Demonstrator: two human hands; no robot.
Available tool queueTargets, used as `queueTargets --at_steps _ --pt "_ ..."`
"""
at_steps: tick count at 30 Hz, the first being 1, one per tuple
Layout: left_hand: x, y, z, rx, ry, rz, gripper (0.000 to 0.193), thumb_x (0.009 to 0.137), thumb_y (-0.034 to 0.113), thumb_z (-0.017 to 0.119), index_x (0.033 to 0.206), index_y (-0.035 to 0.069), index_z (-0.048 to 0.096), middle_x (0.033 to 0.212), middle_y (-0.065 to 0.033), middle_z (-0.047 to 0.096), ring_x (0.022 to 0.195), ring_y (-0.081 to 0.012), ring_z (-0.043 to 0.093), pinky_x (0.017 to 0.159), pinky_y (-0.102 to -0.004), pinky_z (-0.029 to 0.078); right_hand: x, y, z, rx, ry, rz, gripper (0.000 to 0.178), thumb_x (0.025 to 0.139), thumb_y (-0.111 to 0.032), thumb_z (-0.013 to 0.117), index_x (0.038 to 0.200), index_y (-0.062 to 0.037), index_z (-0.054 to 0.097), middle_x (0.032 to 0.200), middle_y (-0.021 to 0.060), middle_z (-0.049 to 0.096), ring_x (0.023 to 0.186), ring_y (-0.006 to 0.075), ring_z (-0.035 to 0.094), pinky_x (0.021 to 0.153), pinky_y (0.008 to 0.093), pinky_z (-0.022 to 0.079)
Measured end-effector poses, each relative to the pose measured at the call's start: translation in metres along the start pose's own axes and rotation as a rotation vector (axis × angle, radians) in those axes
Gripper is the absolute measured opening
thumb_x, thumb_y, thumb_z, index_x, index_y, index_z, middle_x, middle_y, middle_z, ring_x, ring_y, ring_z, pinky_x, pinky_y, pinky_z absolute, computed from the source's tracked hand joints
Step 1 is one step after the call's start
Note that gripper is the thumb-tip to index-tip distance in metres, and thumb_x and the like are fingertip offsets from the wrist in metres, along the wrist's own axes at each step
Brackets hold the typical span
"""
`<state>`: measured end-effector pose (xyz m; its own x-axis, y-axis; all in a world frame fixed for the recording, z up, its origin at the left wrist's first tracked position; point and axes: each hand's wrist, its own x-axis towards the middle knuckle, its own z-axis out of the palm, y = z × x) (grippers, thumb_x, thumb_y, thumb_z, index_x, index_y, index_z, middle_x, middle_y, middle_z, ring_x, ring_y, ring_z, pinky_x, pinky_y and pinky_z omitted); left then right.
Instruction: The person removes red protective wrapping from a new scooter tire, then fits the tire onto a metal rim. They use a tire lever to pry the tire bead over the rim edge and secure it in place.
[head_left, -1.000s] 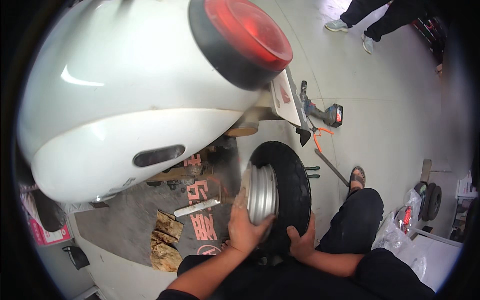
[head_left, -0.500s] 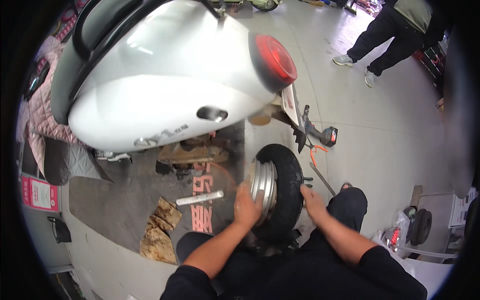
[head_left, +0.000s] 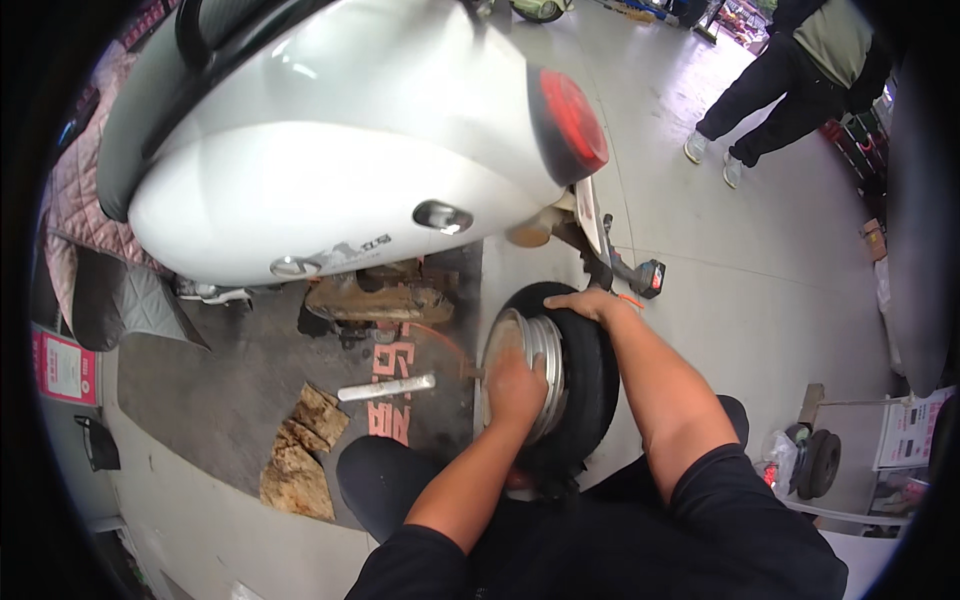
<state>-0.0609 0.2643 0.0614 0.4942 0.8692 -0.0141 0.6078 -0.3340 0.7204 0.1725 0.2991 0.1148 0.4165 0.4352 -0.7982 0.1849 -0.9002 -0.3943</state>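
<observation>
Between my knees a small scooter wheel (head_left: 588, 385) stands upright, its black tyre around a silver metal rim (head_left: 548, 350). My left hand (head_left: 517, 388) holds the rim on its open left face; the fingers are blurred there, and the thumb lies along the rim's edge. Over the top of the tyre my right hand (head_left: 583, 302) is curled, gripping the tread. The wheel's lower part is partly hidden by my left forearm and dark clothing.
A white scooter (head_left: 320, 170) with a red tail light (head_left: 575, 120) fills the upper left. On the floor lie a white rod (head_left: 387, 388), stained cardboard (head_left: 302, 450) and a cordless power tool (head_left: 638, 273). Another person (head_left: 790, 85) stands at upper right.
My right hand has moved from the tyre's right side up onto its top. My left hand has shifted further onto the rim's face. The view has shifted slightly.
</observation>
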Motion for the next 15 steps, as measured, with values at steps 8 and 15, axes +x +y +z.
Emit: queueTargets --at_steps 8,15 --pt "0.003 0.017 0.025 0.2 -0.004 -0.003 0.062 0.099 0.032 0.066 0.151 0.001 0.051 0.16 -0.013 0.051 0.149 -0.0306 0.046 0.109 -0.0471 0.048 0.024 0.026 -0.002 -0.178 0.188 -0.041 0.12 0.065 -0.052 0.086 0.156 0.0127 0.041 0.16 0.0293 0.047 0.148 0.0352 0.049 0.12 0.0395 0.04" --pt "-0.006 0.012 0.021 0.188 0.013 0.053 0.062 0.1 0.032 0.066 0.152 0.003 0.05 0.161 -0.0095 0.051 0.149 -0.0294 0.044 0.105 -0.0496 0.049 0.01 0.023 0.012 -0.22 0.248 -0.022 0.113 0.067 -0.045 0.086 0.154 0.013 0.043 0.156 0.0286 0.051 0.142 0.0369 0.054 0.116 0.0408 0.045"
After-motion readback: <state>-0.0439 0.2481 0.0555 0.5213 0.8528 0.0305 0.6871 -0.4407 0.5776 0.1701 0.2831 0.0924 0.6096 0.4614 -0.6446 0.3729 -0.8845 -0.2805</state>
